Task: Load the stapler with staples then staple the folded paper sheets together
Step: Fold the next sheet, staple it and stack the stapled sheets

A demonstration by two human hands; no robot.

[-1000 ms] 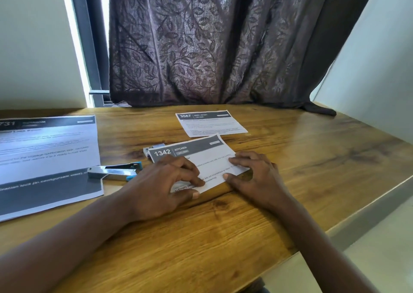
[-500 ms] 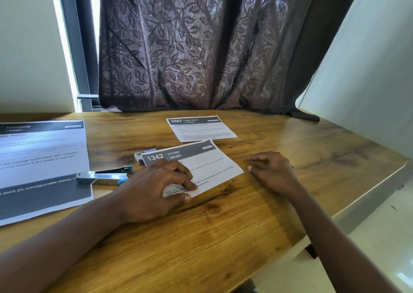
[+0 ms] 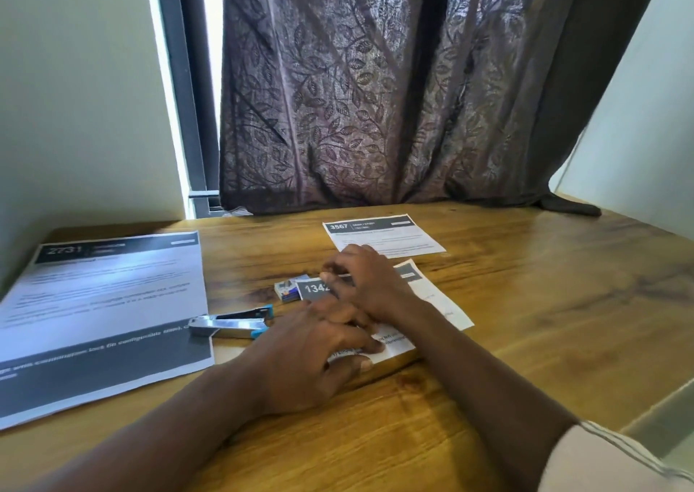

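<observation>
A folded sheet headed 1342 (image 3: 432, 304) lies on the wooden table (image 3: 544, 322). My left hand (image 3: 319, 352) pinches its near edge, thumb at the edge and fingers on top. My right hand (image 3: 366, 285) reaches across the sheet's far left corner with fingers spread and holds nothing. Just left of those fingertips sits a small box of staples (image 3: 289, 290), partly under the sheet's corner. The silver stapler with blue ends (image 3: 233, 326) lies on its side left of my left hand. A second folded sheet headed 3567 (image 3: 386, 234) lies farther back.
A large unfolded sheet headed 2731 (image 3: 101, 304) covers the left of the table. A dark leaf-patterned curtain (image 3: 375, 97) hangs behind the table's far edge. The table's right edge (image 3: 653, 405) drops off beside my right arm.
My right hand left the sheet's right side, rested on the table, then crossed left over the sheet to near the staple box. My left hand kept its pinch on the near edge.
</observation>
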